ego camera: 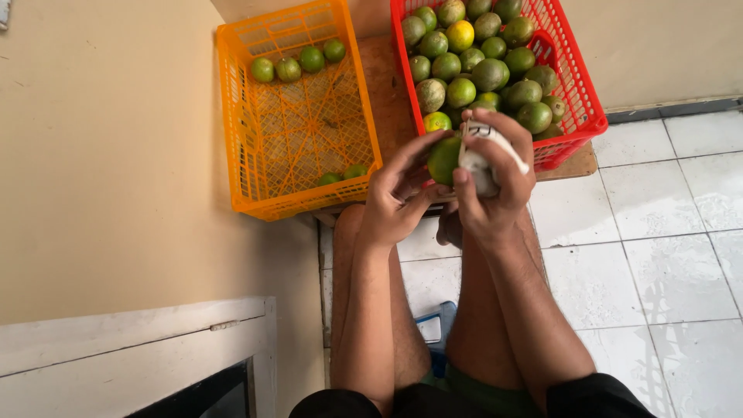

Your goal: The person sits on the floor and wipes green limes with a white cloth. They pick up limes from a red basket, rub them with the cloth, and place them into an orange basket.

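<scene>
My left hand (398, 197) holds a green citrus fruit (443, 160) by its fingertips, just in front of the red crate (576, 101). My right hand (495, 182) grips a white roll-like object (480, 159) pressed against the fruit's right side. The red crate is heaped with several green and yellowish citrus fruits (476, 66). To its left, the orange crate (306, 128) has a few green fruits (298, 62) along its far end and two near its front edge. Both crates rest on a wooden board (383, 85).
A beige wall (108, 155) runs along the left, with a white wooden frame (139, 348) below it. White floor tiles (650, 232) spread to the right. My bare knees and legs sit under my arms, with a blue object (433, 329) between them on the floor.
</scene>
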